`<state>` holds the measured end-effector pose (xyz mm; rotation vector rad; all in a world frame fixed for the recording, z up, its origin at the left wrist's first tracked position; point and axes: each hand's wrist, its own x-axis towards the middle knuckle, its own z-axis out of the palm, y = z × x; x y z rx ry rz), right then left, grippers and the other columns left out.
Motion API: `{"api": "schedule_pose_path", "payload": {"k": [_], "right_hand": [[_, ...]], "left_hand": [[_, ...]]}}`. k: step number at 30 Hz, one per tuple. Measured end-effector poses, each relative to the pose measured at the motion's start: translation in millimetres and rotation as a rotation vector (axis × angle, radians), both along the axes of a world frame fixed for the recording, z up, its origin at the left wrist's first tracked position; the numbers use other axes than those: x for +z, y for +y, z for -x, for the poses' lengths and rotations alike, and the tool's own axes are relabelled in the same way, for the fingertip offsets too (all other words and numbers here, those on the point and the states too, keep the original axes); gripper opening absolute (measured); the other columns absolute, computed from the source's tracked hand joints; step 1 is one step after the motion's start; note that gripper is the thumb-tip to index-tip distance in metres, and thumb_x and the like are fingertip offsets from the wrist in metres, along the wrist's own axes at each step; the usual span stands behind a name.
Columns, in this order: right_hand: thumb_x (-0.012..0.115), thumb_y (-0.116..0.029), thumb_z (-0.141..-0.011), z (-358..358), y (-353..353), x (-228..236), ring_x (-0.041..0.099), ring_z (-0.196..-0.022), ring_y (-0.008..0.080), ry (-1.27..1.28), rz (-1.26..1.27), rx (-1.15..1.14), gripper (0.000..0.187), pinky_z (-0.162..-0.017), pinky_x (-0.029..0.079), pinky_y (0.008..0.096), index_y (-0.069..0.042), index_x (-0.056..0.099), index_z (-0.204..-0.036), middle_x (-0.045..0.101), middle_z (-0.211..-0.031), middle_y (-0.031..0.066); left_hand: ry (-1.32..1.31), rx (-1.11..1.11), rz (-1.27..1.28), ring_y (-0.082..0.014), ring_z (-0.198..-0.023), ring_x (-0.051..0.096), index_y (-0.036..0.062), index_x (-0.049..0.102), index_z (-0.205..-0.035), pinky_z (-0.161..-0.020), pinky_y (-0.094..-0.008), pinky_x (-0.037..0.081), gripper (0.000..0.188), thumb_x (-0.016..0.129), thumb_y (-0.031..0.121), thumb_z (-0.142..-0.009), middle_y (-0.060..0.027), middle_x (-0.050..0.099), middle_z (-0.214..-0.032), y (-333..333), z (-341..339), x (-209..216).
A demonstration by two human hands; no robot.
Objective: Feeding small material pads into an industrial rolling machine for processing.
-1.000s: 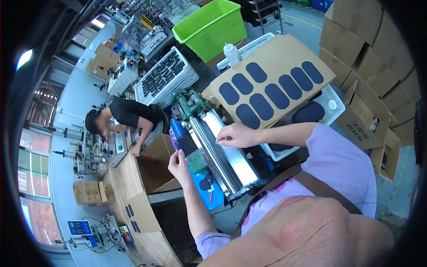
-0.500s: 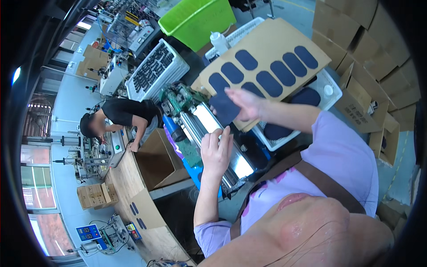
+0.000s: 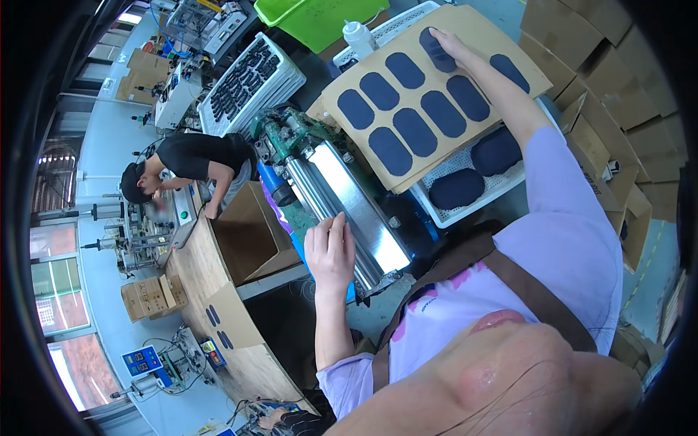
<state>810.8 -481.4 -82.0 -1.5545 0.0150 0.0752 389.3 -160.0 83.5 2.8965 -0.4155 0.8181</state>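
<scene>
My right hand [image 3: 451, 49] reaches to the far edge of a brown cardboard sheet [image 3: 367, 134] and grips the end of a dark blue oval fabric pad [image 3: 436, 52]. The pad is at the surface of the sheet; whether it lies fully flat I cannot tell. Several like pads rest on the sheet in rows, among them a near one [image 3: 390, 151]. My left hand [image 3: 331, 254] is held over the near side of a roller machine [image 3: 356, 207] with shiny metal rollers, its fingers loosely extended and nothing in them.
Under the sheet stands a white plastic basket [image 3: 445, 220] with dark pads inside. A squeeze bottle [image 3: 359, 38] is behind the sheet. Left of the machine are an open cardboard box [image 3: 251, 236] and a co-worker [image 3: 193, 158] at a bench. Stacked cartons [image 3: 618, 73] line the right.
My right hand has carried a pad from above the rollers to the sheet's far edge. My left hand has drawn slightly left and down. The view has shifted a little.
</scene>
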Motion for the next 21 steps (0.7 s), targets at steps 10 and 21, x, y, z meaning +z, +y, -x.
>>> {"api": "schedule_pose_path", "payload": {"k": [10,21], "right_hand": [[0.048,-0.04,-0.098,-15.7,8.4,-19.6,0.065,-0.093,0.0309,-0.31,0.911,-0.241,0.046,-0.088,0.05,0.0394,-0.003,0.068,-0.115,0.069,-0.108,0.0178],[0.064,-0.01,-0.088,297.4,21.5,38.1,0.059,-0.059,0.0244,-1.013,0.65,0.678,0.006,-0.056,0.049,0.0341,-0.007,0.067,-0.092,0.063,-0.075,0.0067]], "left_hand": [[0.03,0.07,0.049,-0.0236,-0.081,0.059,0.0047,0.067,-0.107,-0.073,-0.033,0.05,0.032,0.07,-0.005,-0.077,-0.0092,0.062,-0.097,9.8,24.7,5.2],[-0.015,0.06,0.077,-0.0229,-0.077,0.058,0.0025,0.066,-0.105,-0.071,-0.0326,0.049,0.027,0.069,-0.003,-0.078,-0.0091,0.064,-0.097,21.2,27.4,7.5]]}}
